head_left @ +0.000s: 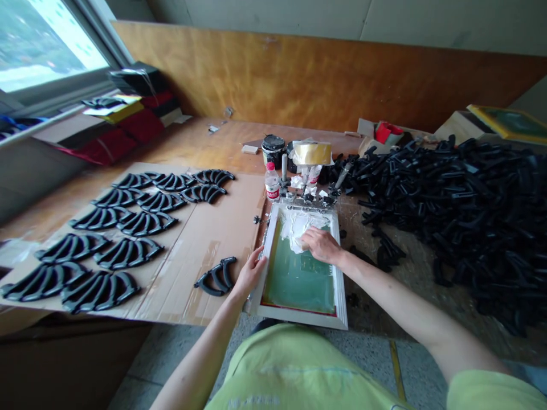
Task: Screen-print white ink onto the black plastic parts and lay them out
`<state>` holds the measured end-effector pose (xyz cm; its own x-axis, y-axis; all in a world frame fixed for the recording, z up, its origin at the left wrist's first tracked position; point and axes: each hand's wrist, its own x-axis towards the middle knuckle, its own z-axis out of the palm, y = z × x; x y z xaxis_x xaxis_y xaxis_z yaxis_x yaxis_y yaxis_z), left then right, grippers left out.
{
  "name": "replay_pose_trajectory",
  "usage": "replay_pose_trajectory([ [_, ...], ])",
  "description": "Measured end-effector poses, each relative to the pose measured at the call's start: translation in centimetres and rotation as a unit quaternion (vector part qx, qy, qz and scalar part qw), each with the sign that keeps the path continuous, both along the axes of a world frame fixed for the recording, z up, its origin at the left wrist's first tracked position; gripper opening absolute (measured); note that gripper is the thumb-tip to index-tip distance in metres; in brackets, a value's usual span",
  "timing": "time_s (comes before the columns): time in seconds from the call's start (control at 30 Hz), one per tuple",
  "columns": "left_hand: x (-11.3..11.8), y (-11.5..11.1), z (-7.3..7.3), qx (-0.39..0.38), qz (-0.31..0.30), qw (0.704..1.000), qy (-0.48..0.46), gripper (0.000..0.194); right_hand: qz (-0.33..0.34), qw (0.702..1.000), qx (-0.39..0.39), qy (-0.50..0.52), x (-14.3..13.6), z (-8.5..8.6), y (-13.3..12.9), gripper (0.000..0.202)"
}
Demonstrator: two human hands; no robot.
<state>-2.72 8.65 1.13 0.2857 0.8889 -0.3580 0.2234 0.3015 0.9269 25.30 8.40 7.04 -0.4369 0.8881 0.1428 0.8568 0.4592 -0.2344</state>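
A screen printing frame (341, 296) with a pale rim and green mesh lies on the bench in front of me, its far end at a metal clamp (305, 200). My left hand (251, 273) grips the frame's left edge, fingers along its side. Over the upper part of the mesh, my right hand (322, 246) is closed, its fingers pressed on a crumpled white cloth or tissue (294, 228); the exact material cannot be made out. Part of the cloth is hidden under the fingers.
Rows of black curved, ribbed parts (122, 253) lie on cardboard (175, 285) at left, with one smaller piece (217, 277) nearer. A large heap of black parts (448, 210) covers the right. Behind the frame stand a red-capped bottle (272, 183), an ink tub (273, 151) and tape (313, 154).
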Motion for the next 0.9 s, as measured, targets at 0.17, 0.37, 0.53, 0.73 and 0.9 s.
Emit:
replay_pose_trajectory([
  [0.17,0.1,-0.1,0.6,-0.007,0.009,1.000,-0.010,0.068,0.036,0.999,-0.030,0.021,0.5,1.4,-0.5,0.016],
  [0.37,0.3,-0.2,1.4,-0.014,0.013,1.000,0.002,0.071,0.011,0.997,0.067,0.047,-0.8,-0.9,-1.8,0.027],
  [0.53,0.3,-0.3,2.6,-0.025,0.012,1.000,0.002,0.073,-0.010,0.996,0.035,0.076,-0.6,0.1,-0.9,0.014],
  [0.73,0.1,0.1,7.7,-0.012,0.009,0.999,-0.032,0.066,-0.194,0.972,0.067,0.111,2.1,3.2,6.0,0.056],
  [0.9,2.1,2.4,12.3,0.076,0.074,0.985,-0.136,0.052,-0.384,0.883,0.125,0.239,9.5,1.3,4.3,0.031],
])
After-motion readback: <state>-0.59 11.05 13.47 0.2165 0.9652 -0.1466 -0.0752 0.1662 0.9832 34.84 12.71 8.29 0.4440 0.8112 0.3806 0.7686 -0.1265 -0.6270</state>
